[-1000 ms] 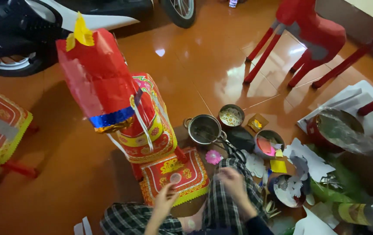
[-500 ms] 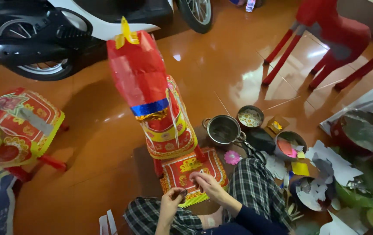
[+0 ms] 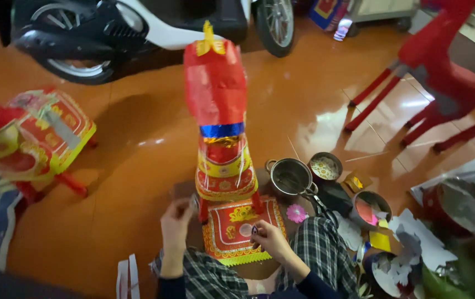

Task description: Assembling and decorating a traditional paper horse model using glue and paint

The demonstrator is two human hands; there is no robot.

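The red-and-gold paper horse [image 3: 222, 138] stands upright on the orange floor [image 3: 138, 182] before the knees, its fringed red-and-gold paper panel [image 3: 232, 230] pinched by right hand [image 3: 268, 239] fingers, left hand [image 3: 175, 218] fingers closed at its left edge, steel pot [image 3: 290, 177] and paper scraps [image 3: 409, 249] crowding the right.

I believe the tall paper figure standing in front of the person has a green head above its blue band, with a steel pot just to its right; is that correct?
Not quite: the head view shows the tall paper figure has a red head, topped with a yellow piece, above its blue band. The steel pot does sit just to its right on the orange floor.
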